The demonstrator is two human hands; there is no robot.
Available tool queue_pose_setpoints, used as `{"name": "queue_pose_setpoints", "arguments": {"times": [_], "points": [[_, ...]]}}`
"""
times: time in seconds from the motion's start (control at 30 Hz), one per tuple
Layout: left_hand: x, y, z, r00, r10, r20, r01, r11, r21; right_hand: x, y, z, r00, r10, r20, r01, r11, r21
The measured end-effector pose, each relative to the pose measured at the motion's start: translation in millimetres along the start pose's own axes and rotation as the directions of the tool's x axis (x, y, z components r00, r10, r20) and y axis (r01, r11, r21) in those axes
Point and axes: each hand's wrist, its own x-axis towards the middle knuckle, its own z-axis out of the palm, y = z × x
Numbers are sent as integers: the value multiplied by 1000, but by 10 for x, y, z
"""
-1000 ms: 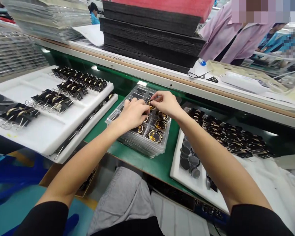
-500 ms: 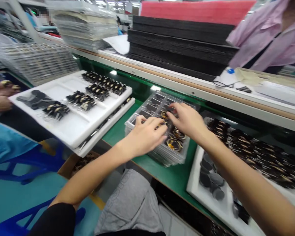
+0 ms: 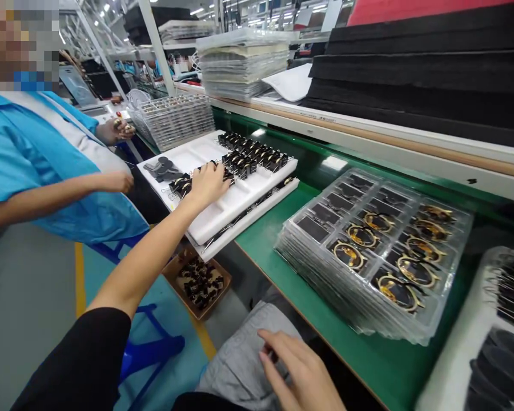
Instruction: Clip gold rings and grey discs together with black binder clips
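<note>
My left hand (image 3: 209, 184) reaches over a white foam tray (image 3: 235, 201), its fingers curled down round black binder clips (image 3: 181, 185) that stand in a row there. The fingertips are partly hidden. More clips with pale round edges between them (image 3: 257, 154) fill the tray's far rows. My right hand (image 3: 302, 365) hangs above my lap with thumb and fingers apart, holding nothing. To its upper right, a stack of clear plastic trays (image 3: 325, 279) rests on the green bench; gold-coloured rings with dark bands (image 3: 350, 254) lie in several top compartments.
A cardboard box (image 3: 199, 285) of dark clips stands below the bench edge. At right is another white tray (image 3: 458, 337) with dark discs. A co-worker in a blue shirt (image 3: 47, 148) sits at left. Black foam sheets (image 3: 394, 74) are piled on the shelf.
Both hands have left the clear plastic trays. My left hand has moved left to the clips on the foam tray; my right hand has come back over my lap. The view has turned left.
</note>
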Motion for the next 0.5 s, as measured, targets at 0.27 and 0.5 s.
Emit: {"name": "queue_pose_setpoints", "arguments": {"times": [0.27,0.5], "points": [[141,-97,146,994,-17,105,24,998,-66,159,-136,218,991,62,121,-97,946,310],[133,-65,152,991,-37,127,43,998,-45,117,20,298,996,55,67,-73,947,313]]}}
